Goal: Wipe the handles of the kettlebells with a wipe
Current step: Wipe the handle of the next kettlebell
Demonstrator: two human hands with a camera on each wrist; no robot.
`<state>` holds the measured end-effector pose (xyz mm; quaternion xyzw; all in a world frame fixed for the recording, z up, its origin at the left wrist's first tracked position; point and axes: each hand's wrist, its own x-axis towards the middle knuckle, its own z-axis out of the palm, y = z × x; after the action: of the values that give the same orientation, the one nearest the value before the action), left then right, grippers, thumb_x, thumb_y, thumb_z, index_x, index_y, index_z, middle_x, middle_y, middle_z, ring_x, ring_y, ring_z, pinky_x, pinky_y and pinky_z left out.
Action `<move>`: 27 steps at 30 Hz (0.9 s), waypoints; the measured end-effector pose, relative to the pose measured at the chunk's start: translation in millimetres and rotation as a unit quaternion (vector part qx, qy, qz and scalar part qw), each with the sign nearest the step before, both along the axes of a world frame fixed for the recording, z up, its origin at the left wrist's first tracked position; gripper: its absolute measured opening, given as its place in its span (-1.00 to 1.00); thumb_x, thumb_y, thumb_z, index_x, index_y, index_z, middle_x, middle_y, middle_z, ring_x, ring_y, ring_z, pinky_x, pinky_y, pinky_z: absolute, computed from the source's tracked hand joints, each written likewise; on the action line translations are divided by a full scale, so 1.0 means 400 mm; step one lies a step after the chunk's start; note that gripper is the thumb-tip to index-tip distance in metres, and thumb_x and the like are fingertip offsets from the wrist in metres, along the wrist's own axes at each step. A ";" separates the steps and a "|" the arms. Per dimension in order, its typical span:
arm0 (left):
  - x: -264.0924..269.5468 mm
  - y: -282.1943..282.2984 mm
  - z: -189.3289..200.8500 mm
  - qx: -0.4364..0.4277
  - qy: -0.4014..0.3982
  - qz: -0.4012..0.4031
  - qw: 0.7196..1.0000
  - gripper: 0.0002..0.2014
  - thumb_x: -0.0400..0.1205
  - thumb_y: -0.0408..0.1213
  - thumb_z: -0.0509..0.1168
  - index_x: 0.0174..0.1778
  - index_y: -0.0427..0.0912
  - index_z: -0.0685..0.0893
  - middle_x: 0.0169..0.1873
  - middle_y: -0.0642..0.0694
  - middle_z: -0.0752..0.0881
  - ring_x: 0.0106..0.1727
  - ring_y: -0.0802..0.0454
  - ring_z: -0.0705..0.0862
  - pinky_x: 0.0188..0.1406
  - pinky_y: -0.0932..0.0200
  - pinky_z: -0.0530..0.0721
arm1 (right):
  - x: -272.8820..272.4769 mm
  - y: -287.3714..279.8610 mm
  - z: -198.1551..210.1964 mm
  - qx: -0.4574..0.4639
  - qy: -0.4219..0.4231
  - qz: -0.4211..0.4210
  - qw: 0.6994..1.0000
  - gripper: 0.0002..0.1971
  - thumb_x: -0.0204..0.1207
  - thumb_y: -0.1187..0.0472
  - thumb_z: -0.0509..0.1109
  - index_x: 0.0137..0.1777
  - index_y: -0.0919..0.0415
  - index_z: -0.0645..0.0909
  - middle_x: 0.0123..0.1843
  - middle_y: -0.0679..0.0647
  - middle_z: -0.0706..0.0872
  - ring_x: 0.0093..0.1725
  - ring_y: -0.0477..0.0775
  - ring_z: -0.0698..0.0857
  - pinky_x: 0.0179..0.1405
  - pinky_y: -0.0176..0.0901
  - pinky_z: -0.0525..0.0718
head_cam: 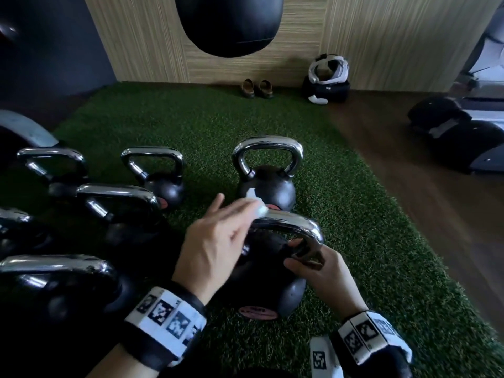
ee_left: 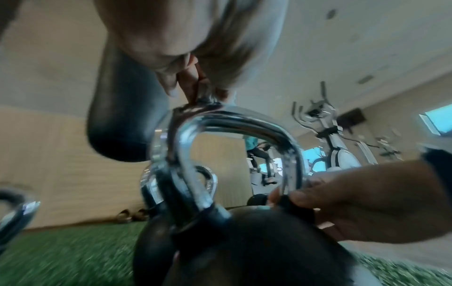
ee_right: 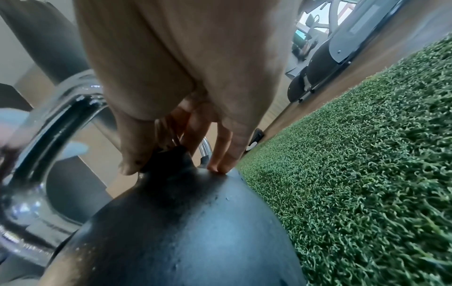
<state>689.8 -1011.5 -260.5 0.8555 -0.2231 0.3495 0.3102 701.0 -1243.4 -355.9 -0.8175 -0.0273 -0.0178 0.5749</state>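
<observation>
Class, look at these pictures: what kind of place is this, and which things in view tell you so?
Most likely a gym. Chrome-handled kettlebells stand in rows on green turf, a black punching bag hangs above, and an elliptical trainer stands in the background.

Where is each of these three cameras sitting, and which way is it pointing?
Head: worn on the head, looks down at the kettlebells on the green turf; shows both forearms, left hand holding the wipe, right hand.
Left wrist: looks along the left hand at the chrome handle; the right hand shows too.
Right wrist: looks along the right hand's fingers at the handle's base.
Shared: all three see the nearest kettlebell.
</observation>
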 end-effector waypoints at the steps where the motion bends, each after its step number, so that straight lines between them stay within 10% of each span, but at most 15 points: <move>1: 0.005 0.024 -0.008 -0.026 0.002 0.013 1.000 -0.71 0.69 -0.42 0.44 0.33 -0.17 0.82 0.27 0.15 0.80 0.19 0.31 0.79 0.51 -0.12 0.65 | -0.003 0.002 0.002 0.009 0.003 0.004 1.000 -0.58 0.24 -0.17 0.72 0.05 -0.01 0.82 -0.02 -0.12 0.90 0.02 -0.14 0.86 0.13 0.09 0.83; 6: -0.016 0.032 -0.033 -0.013 -0.023 0.013 1.000 -0.67 0.67 -0.47 0.46 0.37 -0.22 0.79 0.31 0.08 0.79 0.32 0.25 0.77 0.47 0.04 0.68 | -0.006 0.009 0.003 0.034 -0.002 0.003 0.999 -0.70 0.36 0.06 0.74 0.07 -0.01 0.82 -0.01 -0.11 0.90 0.03 -0.12 0.87 0.16 0.08 0.84; 15: -0.012 0.073 -0.088 -0.244 0.112 0.030 0.963 -0.73 0.77 -0.30 0.34 0.38 -0.14 0.77 0.21 0.06 0.84 0.27 0.17 0.81 0.33 0.22 0.73 | -0.005 0.016 -0.006 0.075 0.002 0.004 0.997 -0.63 0.26 -0.09 0.74 0.05 -0.07 0.83 0.03 -0.07 0.90 0.09 -0.01 0.87 0.23 0.21 0.80; 22: -0.031 0.066 -0.179 -0.411 0.250 0.035 0.876 -0.79 0.77 -0.26 0.32 0.20 0.13 0.77 -0.04 0.23 0.87 0.03 0.40 0.82 -0.02 0.56 0.66 | -0.016 0.016 0.013 0.096 -0.011 0.014 0.995 -0.74 0.33 0.15 0.73 0.02 -0.02 0.84 0.01 -0.08 0.91 0.05 -0.08 0.87 0.15 -0.02 0.82; 27: -0.043 0.070 -0.238 -0.383 0.309 -0.010 0.871 -0.81 0.75 -0.23 0.34 0.14 0.15 0.81 0.04 0.19 0.88 0.19 0.23 0.82 0.16 0.42 0.70 | -0.011 0.013 0.002 0.121 -0.015 0.022 0.992 -0.65 0.28 0.09 0.73 0.08 0.00 0.84 0.05 -0.03 0.90 0.08 0.01 0.88 0.11 -0.02 0.82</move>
<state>672.4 -983.4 -355.8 0.7316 0.0268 0.1222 0.6702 696.4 -1238.1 -355.3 -0.7408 -0.0512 -0.0209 0.6694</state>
